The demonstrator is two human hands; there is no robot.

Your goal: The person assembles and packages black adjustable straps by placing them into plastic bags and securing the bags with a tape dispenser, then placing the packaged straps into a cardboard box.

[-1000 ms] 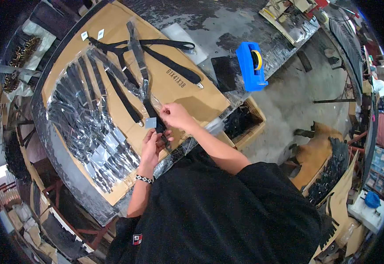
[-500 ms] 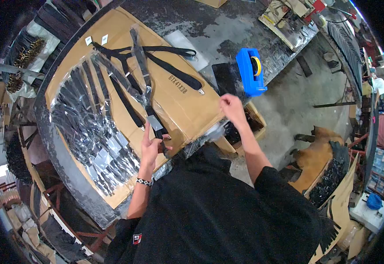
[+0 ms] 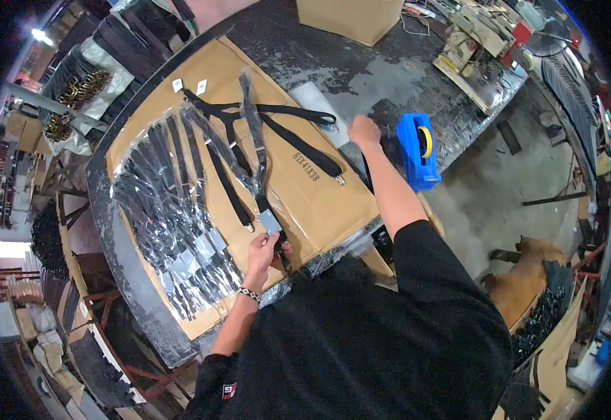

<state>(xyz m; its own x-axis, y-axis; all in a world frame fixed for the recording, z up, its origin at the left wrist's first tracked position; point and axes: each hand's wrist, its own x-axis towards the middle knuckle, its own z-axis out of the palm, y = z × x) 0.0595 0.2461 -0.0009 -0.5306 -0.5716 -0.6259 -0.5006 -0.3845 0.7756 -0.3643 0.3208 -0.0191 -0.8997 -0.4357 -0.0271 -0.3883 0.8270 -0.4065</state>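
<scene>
My left hand pinches the near end of bagged suspenders, just below a grey card in the clear bag. My right hand is closed, its fingers curled, beside a sheet of translucent plastic; anything inside it is hidden. To its right stands a blue tape dispenser with a yellow-cored roll. Unbagged black suspenders with metal clips lie spread across the cardboard. Several more bagged suspenders overlap in a fan left of my left hand.
The cardboard rests on a worn black table. A cardboard box stands at its far side, with wooden pieces to the right. Brown hide-like material sits low on the right. Black straps with brass hardware hang at left.
My right hand has moved farther across the table, up beside the plastic sheet, and closed tighter. My left thumb and fingers have come together on the bagged suspenders. The head view has shifted.
</scene>
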